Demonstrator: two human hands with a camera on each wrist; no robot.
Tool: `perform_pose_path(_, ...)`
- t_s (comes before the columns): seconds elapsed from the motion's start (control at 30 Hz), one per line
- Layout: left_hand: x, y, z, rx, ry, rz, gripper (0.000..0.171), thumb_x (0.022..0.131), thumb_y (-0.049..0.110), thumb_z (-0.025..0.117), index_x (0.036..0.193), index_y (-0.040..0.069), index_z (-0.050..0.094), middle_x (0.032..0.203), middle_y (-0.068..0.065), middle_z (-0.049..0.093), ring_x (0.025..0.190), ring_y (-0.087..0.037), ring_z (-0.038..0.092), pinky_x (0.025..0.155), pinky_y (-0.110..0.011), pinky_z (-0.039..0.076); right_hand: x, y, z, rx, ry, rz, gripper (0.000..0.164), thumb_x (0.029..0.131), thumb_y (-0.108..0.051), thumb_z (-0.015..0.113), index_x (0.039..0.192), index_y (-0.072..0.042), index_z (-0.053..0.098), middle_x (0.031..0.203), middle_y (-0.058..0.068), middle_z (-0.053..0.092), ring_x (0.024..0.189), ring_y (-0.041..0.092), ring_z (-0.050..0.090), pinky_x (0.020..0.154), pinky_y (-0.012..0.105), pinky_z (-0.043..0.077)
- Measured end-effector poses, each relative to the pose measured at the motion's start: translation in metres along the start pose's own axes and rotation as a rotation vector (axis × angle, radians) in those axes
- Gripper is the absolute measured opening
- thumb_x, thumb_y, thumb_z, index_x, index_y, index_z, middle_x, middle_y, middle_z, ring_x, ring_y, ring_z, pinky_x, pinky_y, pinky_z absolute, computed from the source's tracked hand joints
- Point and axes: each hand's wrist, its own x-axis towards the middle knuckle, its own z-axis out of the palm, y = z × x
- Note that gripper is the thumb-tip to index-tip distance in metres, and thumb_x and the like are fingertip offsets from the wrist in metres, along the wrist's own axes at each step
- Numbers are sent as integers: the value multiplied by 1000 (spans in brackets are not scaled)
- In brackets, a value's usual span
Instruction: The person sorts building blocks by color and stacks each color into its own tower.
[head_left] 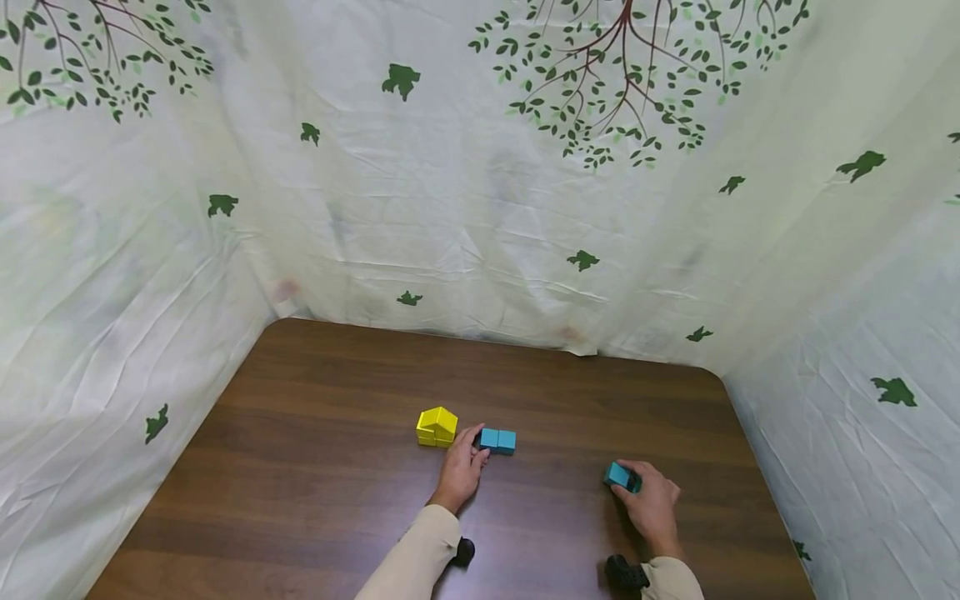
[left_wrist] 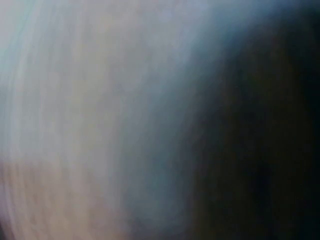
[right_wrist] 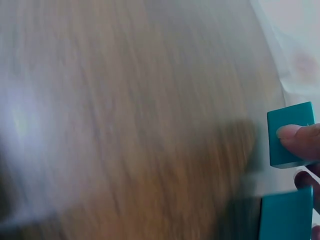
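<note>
Two light-blue blocks (head_left: 498, 441) lie side by side on the wooden table. My left hand (head_left: 459, 472) is at their left end, with finger and thumb pinching the nearer block. Just left of that hand stands a small stack of yellow blocks (head_left: 437, 427) with a peaked top. Farther right, my right hand (head_left: 649, 500) holds a blue block (head_left: 617, 475) over the table. In the right wrist view the thumb presses on this blue block (right_wrist: 290, 135), and a second blue block (right_wrist: 286, 215) shows below it, by the other fingers. Only blur fills the left wrist view.
The brown table (head_left: 330, 392) has rounded far corners. A white cloth (head_left: 450, 208) printed with leaves and branches hangs behind it and along both sides. Black wrist straps (head_left: 627, 573) are on the wrists.
</note>
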Motion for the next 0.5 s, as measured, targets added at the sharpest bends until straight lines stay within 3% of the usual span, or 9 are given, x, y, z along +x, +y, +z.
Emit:
perform_pose_path(0.13,0,1,0,6,1,1,44,92,2,61,134,-4,50,129,-17,53,80,-14,51,89,-41,46,1,-10,7,63,13,-13,38,76,-2,78,112,2,67,112,25,63,102,44,58,91,58,24)
perform_pose_path(0.23,0,1,0,3,3,-3,44,92,2,61,135,-3,50,129,-17,53,80,-13,51,90,-41,46,3,-20,14,129,16,-35,39,75,0,78,113,3,67,111,23,64,104,43,58,95,54,33)
perform_pose_path(0.37,0,1,0,-4,1,-8,44,93,2,61,135,-3,49,130,-17,53,81,-14,51,91,-42,46,6,-33,24,189,11,-70,41,77,0,78,116,2,66,113,20,63,107,41,58,91,50,46)
perform_pose_path(0.5,0,0,1,-7,-1,-11,45,92,2,61,135,-3,49,130,-17,53,81,-15,51,90,-42,46,12,-46,34,234,-4,-93,41,79,-2,77,118,0,65,114,18,63,109,38,58,92,48,46)
